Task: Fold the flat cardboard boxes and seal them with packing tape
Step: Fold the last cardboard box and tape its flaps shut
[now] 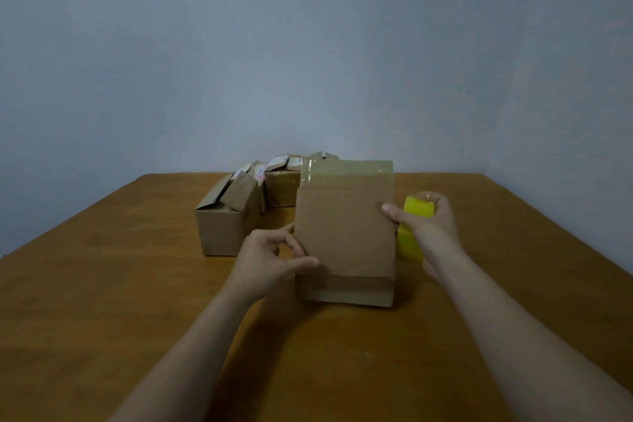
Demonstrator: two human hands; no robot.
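On the brown worktop point(102, 284), far left and towards the wall, an open box point(219, 229) stands with its flaps up, and a second box point(281, 188) sits just behind it. Nearer the middle, the left hand point(263, 257) grips the left edge of the upright box point(346, 233), thumb on its front face and fingers curled at the side; this box stands on the worktop with a shiny tape strip point(346, 173) across its top. On the right, the right hand point(428, 226) is curled round a yellow tape roll point(407, 247) just beside the box, its thumb touching the box's right edge.
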